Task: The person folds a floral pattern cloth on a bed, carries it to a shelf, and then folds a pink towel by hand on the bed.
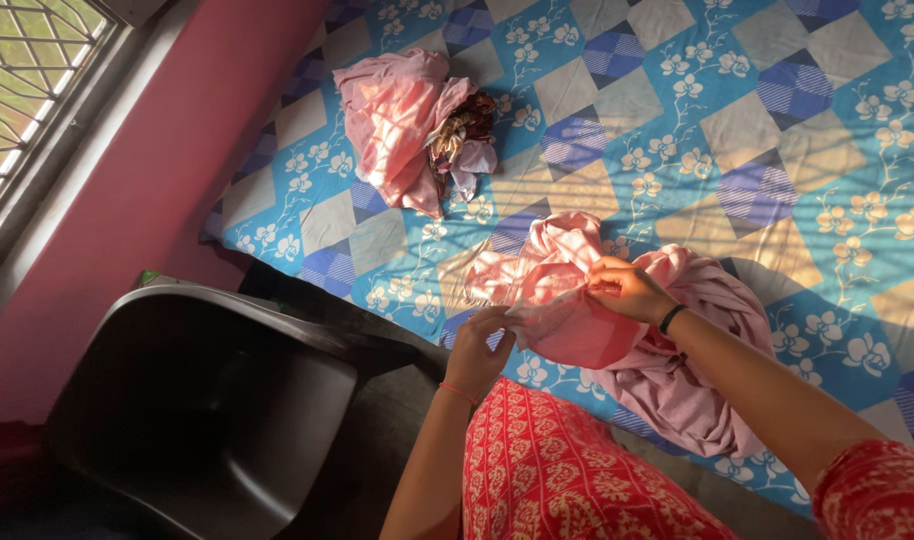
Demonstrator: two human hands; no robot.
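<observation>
While both hands pinch one edge of the pink cloth point(577, 320), the left hand point(477, 350) has its fingers closed on the lower corner and the right hand point(632, 290) grips a fold higher up, stretching the fabric between them above the bed point(677, 120). Two cloth heaps lie there: this one and a second pink bundle point(407, 130) farther off. One black chair point(207, 400) stands alongside.

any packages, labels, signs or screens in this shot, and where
None in view: only cloth and furniture show.
Pink cloth: on the bed, pinched by the left hand and right hand.
Second pink cloth heap: farther up the blue flowered bedsheet.
Black plastic chair: beside the bed, lower left.
</observation>
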